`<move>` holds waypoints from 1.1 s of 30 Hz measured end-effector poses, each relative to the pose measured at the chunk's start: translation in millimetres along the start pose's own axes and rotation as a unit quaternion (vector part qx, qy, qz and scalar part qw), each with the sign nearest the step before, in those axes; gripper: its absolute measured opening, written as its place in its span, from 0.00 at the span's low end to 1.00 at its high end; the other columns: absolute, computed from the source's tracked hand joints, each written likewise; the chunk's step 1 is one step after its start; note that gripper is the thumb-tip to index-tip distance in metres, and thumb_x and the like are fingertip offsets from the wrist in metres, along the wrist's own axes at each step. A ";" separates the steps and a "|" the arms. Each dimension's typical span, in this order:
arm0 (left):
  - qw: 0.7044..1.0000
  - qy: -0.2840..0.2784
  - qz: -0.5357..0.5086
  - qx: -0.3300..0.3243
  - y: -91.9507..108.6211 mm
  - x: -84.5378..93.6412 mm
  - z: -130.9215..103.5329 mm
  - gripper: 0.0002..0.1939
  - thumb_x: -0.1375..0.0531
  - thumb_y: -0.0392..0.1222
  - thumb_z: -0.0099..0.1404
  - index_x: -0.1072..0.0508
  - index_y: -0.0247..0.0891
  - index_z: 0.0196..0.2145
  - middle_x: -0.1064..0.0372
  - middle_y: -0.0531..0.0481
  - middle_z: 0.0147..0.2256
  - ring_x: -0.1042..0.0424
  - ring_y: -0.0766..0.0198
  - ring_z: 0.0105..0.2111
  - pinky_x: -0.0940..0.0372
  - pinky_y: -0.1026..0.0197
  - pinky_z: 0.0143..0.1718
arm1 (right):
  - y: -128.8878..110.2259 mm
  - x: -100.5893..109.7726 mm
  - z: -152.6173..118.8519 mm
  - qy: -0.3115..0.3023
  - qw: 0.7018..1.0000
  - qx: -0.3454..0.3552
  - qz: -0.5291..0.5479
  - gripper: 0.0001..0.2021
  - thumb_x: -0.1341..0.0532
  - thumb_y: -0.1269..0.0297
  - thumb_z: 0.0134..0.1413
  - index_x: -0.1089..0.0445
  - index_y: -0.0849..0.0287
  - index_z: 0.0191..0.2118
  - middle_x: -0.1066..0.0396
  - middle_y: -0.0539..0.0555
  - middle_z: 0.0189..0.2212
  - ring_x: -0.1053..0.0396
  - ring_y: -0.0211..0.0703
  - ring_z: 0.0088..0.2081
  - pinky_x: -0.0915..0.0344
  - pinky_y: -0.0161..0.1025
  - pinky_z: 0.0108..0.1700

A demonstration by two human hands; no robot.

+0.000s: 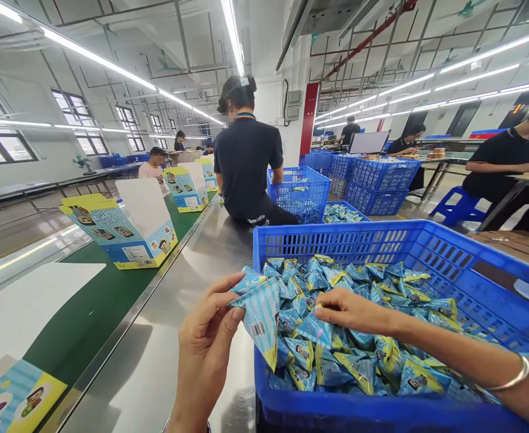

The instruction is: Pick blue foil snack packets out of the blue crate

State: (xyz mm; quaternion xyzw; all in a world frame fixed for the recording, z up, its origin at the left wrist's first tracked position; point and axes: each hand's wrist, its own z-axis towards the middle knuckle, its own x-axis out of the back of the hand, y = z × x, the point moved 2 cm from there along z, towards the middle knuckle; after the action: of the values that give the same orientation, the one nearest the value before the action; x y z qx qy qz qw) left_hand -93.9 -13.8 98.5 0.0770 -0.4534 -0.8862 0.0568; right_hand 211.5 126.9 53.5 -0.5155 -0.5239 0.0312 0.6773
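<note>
Over perforated blue plastic crate [426, 252], left hand [205, 355] grip pinching glossy triangular packet [260, 316], right hand [352, 311] fingers closed on crinkly pouch [315, 329]

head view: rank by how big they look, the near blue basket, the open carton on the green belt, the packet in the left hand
1. Near blue basket, largest.
2. Open carton on the green belt.
3. Striped packet pinched in the left hand, smallest, though nearness to the camera enlarges it.

A blue-striped triangular packet [260, 316] hangs point-down above the heaped packets [358, 337].
</note>
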 end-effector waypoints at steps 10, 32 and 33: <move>1.000 -0.012 0.000 -0.016 0.2 0.4 2.5 0.06 0.32 0.41 0.81 0.12 0.46 0.48 0.19 0.44 0.63 0.19 0.52 0.63 0.22 0.63 0.55 | 30.7 -4.6 3.5 0.053 0.984 0.016 -0.167 0.15 0.42 0.52 0.68 0.41 0.52 0.31 0.32 0.57 0.39 0.35 0.52 0.41 0.34 0.51 0.51; 0.999 0.045 0.003 0.000 4.1 -2.7 1.1 0.08 0.30 0.47 0.78 0.13 0.43 0.41 0.18 0.41 0.59 0.15 0.52 0.55 0.21 0.62 0.51 | 24.7 -15.9 47.7 -0.014 0.994 -0.015 -0.109 0.25 0.44 0.35 0.71 0.29 0.55 0.42 0.27 0.56 0.35 0.29 0.52 0.36 0.29 0.47 0.43; 0.999 0.046 0.000 -0.002 4.8 -2.7 2.4 0.08 0.30 0.47 0.78 0.13 0.43 0.41 0.17 0.41 0.59 0.15 0.52 0.55 0.21 0.62 0.51 | 16.4 -6.0 38.1 -0.022 0.997 -0.017 -0.075 0.29 0.49 0.32 0.74 0.28 0.54 0.46 0.26 0.54 0.35 0.29 0.50 0.33 0.30 0.45 0.39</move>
State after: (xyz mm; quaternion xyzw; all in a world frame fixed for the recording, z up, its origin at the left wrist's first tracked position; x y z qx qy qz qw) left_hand -91.5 -14.2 104.0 0.1176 -0.4485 -0.8826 0.0774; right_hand 188.7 156.4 34.3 -0.4860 -0.5760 -0.0173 0.6570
